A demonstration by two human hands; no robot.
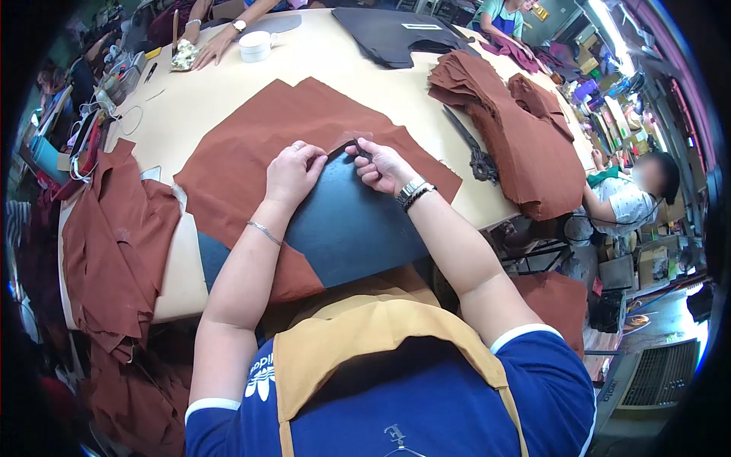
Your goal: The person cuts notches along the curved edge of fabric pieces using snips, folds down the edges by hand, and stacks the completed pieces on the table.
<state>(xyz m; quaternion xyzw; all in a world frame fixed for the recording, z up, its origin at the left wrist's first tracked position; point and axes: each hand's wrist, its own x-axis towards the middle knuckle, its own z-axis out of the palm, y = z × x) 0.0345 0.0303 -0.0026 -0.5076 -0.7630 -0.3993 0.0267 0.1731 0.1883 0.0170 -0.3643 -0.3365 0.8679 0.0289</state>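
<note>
Rust-brown fabric (251, 129) lies spread on the table in front of me, partly over a dark board (350, 228). My left hand (295, 174) is closed in a pinch on the fabric's edge, just above the board. Close to its right, my right hand (381, 165) is closed around a small dark tool (362, 151), which seems to be thread snips. The tool's tip points left toward my left fingertips, near the fabric edge. My right fingers hide most of the tool.
Large dark scissors (474, 148) lie beside a stack of rust fabric (518, 145) at the right. More rust fabric (114, 244) hangs at the left. A white cup (256, 46) and dark fabric (396, 34) are farther back. Other people sit or stand around the table.
</note>
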